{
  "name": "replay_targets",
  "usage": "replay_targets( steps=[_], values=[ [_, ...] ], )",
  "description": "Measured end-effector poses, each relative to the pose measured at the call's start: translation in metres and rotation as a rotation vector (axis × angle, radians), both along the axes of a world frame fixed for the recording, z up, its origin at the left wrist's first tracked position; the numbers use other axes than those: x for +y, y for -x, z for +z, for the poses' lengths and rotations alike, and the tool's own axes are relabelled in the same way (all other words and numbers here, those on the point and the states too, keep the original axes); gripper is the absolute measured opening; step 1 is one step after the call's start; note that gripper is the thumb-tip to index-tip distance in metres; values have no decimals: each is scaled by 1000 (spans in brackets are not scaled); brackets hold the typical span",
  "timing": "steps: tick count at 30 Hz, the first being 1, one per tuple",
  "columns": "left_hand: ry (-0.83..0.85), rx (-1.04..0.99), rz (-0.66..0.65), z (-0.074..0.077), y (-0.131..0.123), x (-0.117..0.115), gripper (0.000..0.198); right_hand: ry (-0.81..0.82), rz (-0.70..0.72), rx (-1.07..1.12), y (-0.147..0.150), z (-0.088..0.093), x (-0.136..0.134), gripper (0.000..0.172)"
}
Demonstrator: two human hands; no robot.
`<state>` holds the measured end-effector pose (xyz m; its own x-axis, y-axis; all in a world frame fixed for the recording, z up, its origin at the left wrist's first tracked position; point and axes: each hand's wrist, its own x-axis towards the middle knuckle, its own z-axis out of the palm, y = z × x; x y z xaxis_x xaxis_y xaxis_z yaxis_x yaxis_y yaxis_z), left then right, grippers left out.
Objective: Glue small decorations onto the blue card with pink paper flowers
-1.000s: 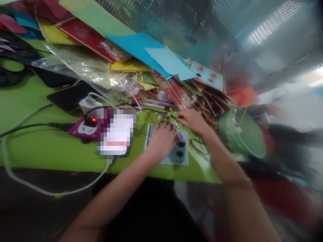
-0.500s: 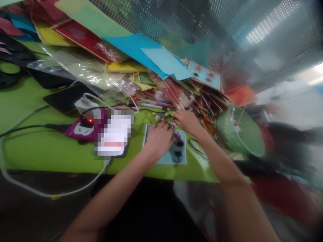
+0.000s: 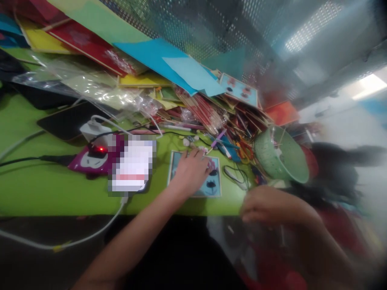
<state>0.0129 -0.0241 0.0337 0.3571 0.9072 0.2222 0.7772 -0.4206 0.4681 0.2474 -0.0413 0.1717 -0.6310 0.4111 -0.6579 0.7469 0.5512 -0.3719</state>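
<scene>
My left hand point(image 3: 190, 171) rests palm down on a small blue card point(image 3: 211, 186) with dark flower shapes, which lies on the green table point(image 3: 45, 185). Its fingers are spread toward small pale beads point(image 3: 189, 141) just beyond the card. My right hand point(image 3: 269, 207) hovers off the table's near edge, low at the right, fingers curled together; whether anything is in it I cannot make out. A purple-and-white stick point(image 3: 217, 141) lies beyond the card.
A green basket point(image 3: 281, 159) tilts at the right. Coloured paper sheets point(image 3: 169, 60), a bundle of sticks point(image 3: 202, 110) and plastic bags point(image 3: 99, 88) pile at the back. A purple power strip point(image 3: 90, 157), white cable point(image 3: 90, 237) and black tablet point(image 3: 65, 125) lie left.
My right hand has pulled back from the bead pile to below the table's near edge at the right. The left hand stays on the blue card.
</scene>
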Motion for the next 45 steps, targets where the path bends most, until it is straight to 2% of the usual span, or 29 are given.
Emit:
replay_targets(
  steps=[3,5,8,12,16,21,29,37,45],
  values=[
    [5,-10,5,-1,-1,0,30,-302,-116,77,17,-10,16,28],
    [8,-2,-3,-2,0,1,31,-530,-180,179,34,-24,44,26],
    [5,31,-2,-2,1,2,33,-766,-183,199,60,-52,94,23],
    [-16,45,19,0,1,2,32,-856,-151,89,80,-92,143,23],
    [-9,22,6,1,1,0,31,-943,-94,-12,80,-113,161,25],
    [-9,-11,-21,-2,-1,0,28,-978,-55,-99,79,-117,166,23],
    [17,6,-30,-1,0,-1,27,-995,41,-209,96,-115,180,26],
    [12,14,-45,-1,0,0,26,-1054,-41,-173,85,-115,166,22],
    [-15,-3,-29,-5,-1,1,25,-1046,-66,-198,86,-121,175,20]
  ],
)
